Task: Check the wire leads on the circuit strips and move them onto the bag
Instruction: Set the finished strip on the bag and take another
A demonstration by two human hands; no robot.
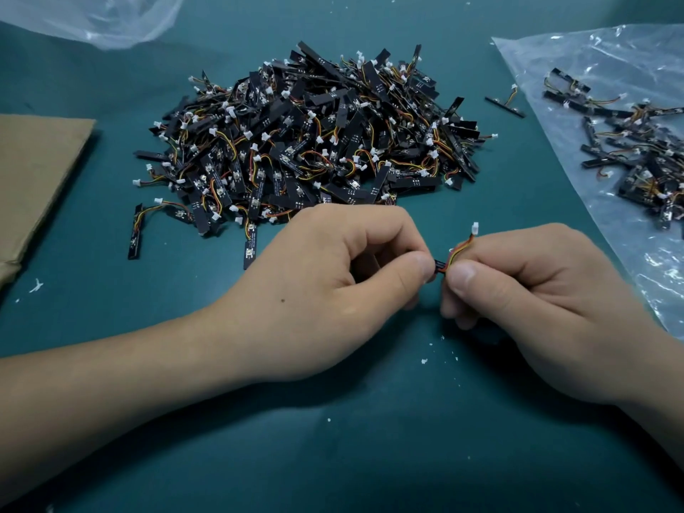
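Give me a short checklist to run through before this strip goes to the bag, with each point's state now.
1. Grip on the circuit strip: left hand and right hand both pinch it, ok.
2. Joint of the wire leads to the strip: thumbs hide it, cannot tell.
3. The white connector on the lead end: present, ok.
4. Bare room on the plastic bag: ok.
5. Nothing left off the bag: a stray strip lies on the table beside it, not ok.

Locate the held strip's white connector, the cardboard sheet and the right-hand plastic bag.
white connector [475, 228]: head view, its middle.
cardboard sheet [40, 172]: head view, bare middle.
plastic bag [592, 53]: head view, bare upper part.
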